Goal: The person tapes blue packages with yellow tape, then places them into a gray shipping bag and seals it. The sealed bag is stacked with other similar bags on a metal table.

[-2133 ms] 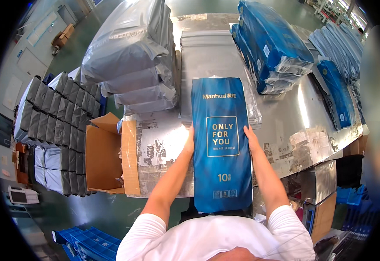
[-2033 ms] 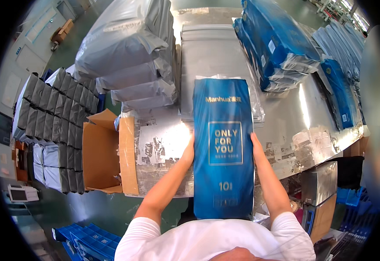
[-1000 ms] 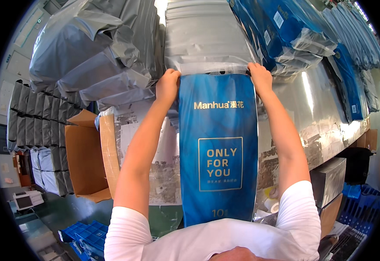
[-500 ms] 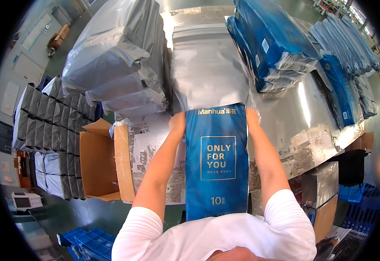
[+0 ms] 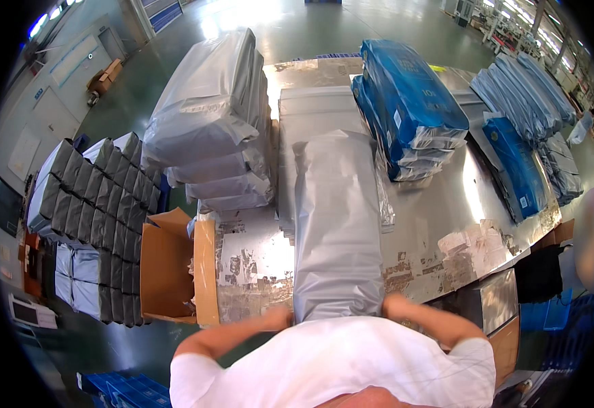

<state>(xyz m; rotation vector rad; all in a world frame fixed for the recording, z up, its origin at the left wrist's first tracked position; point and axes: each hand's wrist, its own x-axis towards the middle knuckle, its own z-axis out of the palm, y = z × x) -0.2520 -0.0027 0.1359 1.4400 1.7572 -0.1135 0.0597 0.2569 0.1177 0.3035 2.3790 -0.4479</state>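
A long grey plastic bag (image 5: pixel 337 224) lies lengthwise in front of me, its near end against my white shirt. The blue pack is now out of sight under it. My left hand (image 5: pixel 282 317) is at the bag's near left edge, and my right hand (image 5: pixel 396 306) is at the near right edge. Both hands are closed on the bag's sides close to my body, their fingertips mostly hidden. Beyond it, flat grey bags (image 5: pixel 324 109) lie on the metal table (image 5: pixel 422 224).
Filled grey bags (image 5: pixel 205 115) are stacked at the table's left. Blue packs (image 5: pixel 412 102) form a pile at the right, with folded grey bags (image 5: pixel 524 95) farther right. An open cardboard box (image 5: pixel 167 265) stands at the near left, beside bundled dark-grey packages (image 5: pixel 99 217).
Both hands have come back toward my body, drawing the grey bag down over the blue pack. The pack's printed front is now covered.
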